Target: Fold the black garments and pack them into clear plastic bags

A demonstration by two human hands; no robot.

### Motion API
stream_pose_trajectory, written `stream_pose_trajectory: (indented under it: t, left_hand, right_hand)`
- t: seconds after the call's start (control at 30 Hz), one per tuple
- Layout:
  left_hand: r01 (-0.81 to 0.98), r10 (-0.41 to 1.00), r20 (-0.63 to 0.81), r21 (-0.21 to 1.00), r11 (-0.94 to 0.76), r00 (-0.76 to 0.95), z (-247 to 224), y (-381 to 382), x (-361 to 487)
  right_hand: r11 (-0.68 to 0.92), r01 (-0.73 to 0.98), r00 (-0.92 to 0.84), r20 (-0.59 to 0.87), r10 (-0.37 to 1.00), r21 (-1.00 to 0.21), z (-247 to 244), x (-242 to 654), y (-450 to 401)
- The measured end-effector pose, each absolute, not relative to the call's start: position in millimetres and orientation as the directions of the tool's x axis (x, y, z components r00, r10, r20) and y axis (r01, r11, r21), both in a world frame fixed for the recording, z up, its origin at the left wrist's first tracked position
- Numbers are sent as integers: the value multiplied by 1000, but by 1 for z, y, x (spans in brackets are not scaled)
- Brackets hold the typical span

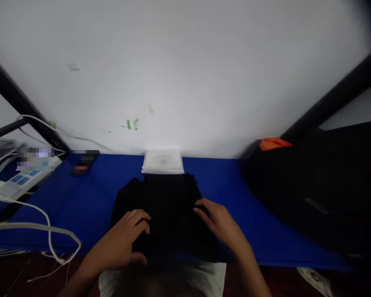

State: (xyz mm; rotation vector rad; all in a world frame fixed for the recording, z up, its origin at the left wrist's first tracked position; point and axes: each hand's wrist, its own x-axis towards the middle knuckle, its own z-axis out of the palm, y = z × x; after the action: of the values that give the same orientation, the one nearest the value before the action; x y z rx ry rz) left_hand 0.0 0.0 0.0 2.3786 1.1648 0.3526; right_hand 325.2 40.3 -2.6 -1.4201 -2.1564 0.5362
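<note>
A black cloth (170, 206) lies spread over the blue surface (89, 198) in front of me, its folds hard to make out. On its left side rests my left hand (128, 233), with the fingers bent and apart and the thumb separate. My right hand (214, 216) is at the cloth's right edge, thumb and forefinger closed on a bit of the dark fabric. Just beyond the cloth, against the wall, sits a white folded or stacked item (163, 161).
At the left are a white power strip (21, 181), looping white cables (49, 228) and a dark remote-like object (85, 163). A large black bag (297, 194) stands at the right, with an orange piece (273, 143) behind it. Dark frame bars slope at both sides.
</note>
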Motion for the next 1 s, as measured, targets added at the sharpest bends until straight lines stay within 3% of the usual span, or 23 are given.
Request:
stream_pose_trajectory:
  t: [0.2,0.33,0.43,0.63,0.8,0.93,1.0]
  left_hand:
    - [719,851,167,470,-512,497,2,3,-17]
    - [854,912,243,336,-397,329,12,41,-11]
    - [896,922,267,274,-350,279,16,78,5]
    - [946,957,113,155,-284,268,10,134,31]
    - [933,946,135,174,-314,293,19,134,26]
    - [794,867,193,351,-497,459,33,99,12]
    - [669,785,157,440,-599,600,37,77,5]
  right_hand:
    - [367,712,-319,190,928,-599,-7,328,41]
    - [354,746,-308,179,935,-565,-8,328,59]
    - [355,800,-284,215,934,-484,-11,325,85]
    - [424,877,-342,326,881,-226,-13,310,139]
    - [469,855,-381,344,858,-221,-5,309,141]
    - [591,712,-422,441,792,-380,6,323,103]
    - [608,647,-448,415,792,-460,6,332,78]
